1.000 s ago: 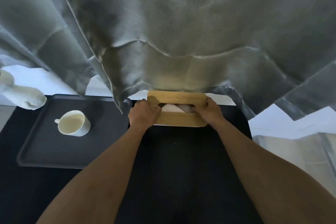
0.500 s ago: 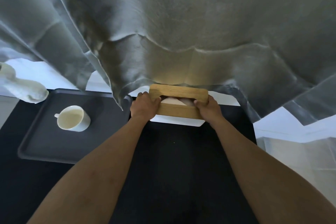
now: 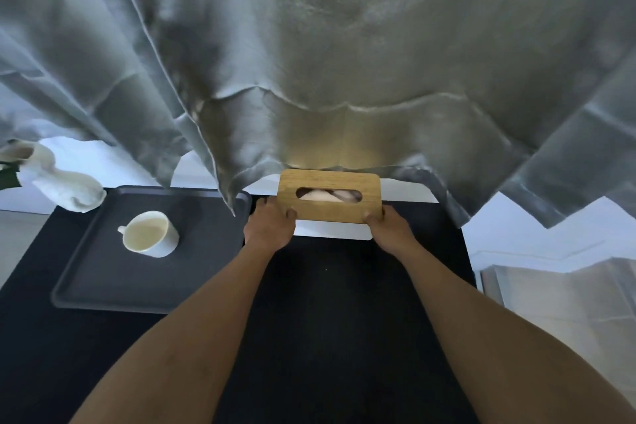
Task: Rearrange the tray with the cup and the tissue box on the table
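Note:
A tissue box with a wooden lid and white base stands at the far edge of the black table, under the hanging curtain. My left hand grips its near left corner and my right hand grips its near right corner, thumbs on the lid's front edge. A white tissue shows in the lid's oval slot. To the left lies a dark grey tray with a white cup standing on its far half, handle pointing left.
A grey curtain hangs over the far side and drapes onto the tray's far right corner. A white vase-like object lies beyond the tray's far left corner. The floor shows past the table's right edge.
My hands have slid from the lid's top and slot to the box's near corners, so the slot now shows. The box sits slightly farther back under the curtain.

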{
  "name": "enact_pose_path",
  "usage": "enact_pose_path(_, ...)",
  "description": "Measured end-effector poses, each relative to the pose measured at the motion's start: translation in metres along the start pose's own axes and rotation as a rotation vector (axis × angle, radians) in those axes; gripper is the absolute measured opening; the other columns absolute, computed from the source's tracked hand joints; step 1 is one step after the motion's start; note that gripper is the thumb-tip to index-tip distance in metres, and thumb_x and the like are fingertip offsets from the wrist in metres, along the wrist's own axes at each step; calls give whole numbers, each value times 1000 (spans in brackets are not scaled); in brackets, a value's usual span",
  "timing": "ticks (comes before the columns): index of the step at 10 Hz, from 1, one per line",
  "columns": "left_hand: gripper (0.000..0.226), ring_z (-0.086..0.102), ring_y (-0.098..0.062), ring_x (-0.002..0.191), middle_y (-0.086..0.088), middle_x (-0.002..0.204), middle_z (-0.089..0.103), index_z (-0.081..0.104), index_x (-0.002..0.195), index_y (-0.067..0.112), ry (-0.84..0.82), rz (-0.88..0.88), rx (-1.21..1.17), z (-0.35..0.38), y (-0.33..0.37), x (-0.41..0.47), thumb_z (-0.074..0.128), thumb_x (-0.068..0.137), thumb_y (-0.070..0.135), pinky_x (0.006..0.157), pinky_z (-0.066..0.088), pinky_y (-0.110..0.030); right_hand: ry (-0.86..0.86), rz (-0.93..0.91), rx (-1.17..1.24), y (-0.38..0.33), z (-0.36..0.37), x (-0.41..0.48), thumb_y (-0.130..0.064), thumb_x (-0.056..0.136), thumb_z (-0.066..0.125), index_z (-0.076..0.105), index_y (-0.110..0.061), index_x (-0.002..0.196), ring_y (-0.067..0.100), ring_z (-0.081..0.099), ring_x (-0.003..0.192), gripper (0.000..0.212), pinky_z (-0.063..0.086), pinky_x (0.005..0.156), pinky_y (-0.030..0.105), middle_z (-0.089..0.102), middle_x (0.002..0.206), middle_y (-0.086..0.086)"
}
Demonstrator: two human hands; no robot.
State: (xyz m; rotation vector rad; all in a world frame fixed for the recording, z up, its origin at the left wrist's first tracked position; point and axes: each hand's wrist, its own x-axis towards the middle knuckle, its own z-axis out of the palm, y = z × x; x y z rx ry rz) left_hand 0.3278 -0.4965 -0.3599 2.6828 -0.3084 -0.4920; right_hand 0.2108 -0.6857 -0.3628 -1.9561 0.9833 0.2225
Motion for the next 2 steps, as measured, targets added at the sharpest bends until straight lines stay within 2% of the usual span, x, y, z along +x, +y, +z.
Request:
enact_pose_path(1,48,53,-38,117,-14,132,51,47,132,7,-3,24,-28,-7,-5,-16,44,95,37,91,45,-49,19,24,19,2,1,-14,-36,96,43,41,-10,138,28,57,106,49,46,86,38,57,128,13)
enact_pose_path(2,43,56,-38,114,-11,128,56,49,127,11,11,63,-28,-15,-18,-30,45,95,39,89,46,-48,62,22,16,0,10,-29,-36,96,44,41,-9,138,26,55,104,50,42,82,34,55,130,14)
